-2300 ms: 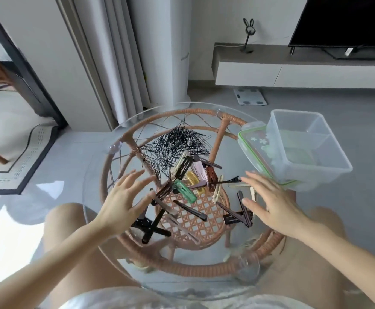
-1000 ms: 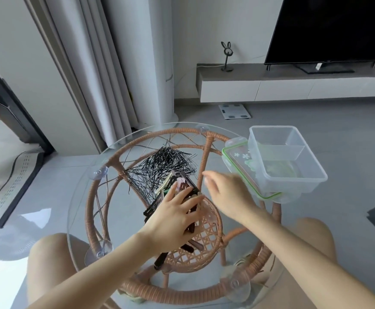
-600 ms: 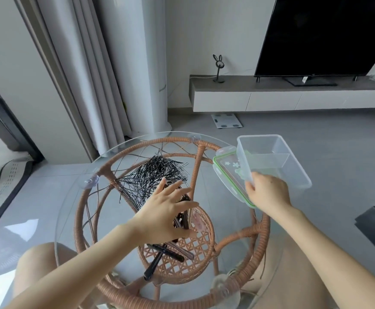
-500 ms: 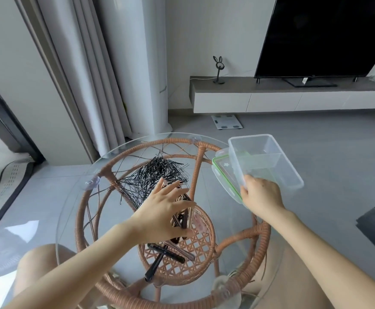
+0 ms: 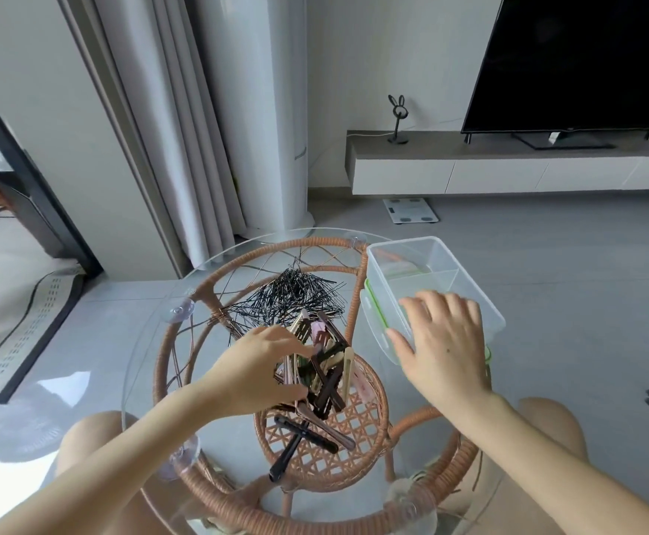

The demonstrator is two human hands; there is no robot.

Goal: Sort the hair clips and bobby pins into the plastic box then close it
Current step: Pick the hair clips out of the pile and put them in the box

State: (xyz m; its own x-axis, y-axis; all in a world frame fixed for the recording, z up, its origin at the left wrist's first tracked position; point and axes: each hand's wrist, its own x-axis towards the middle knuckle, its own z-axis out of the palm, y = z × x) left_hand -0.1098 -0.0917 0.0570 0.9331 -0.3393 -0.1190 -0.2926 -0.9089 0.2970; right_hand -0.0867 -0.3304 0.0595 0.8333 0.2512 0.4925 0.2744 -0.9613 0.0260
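**Hand positions: clip gathering, box drawn in**

Since the earlier frame, the plastic box (image 5: pixel 465 287) has shifted nearer the pile, onto its green-rimmed lid (image 5: pixel 376 322). Right hand (image 5: pixel 444 343) lies palm-down on the box's near rim, fingers spread; whether it actually grips the rim cannot be told. Left hand (image 5: pixel 255 370) reaches in from the left, grip pressed around a bundle of hair clips (image 5: pixel 324 370). Bobby pins (image 5: pixel 288 299) lie heaped on the glass tabletop (image 5: pixel 141 341) beyond.

No readable text, labels or numbers anywhere (floor scale display blank).
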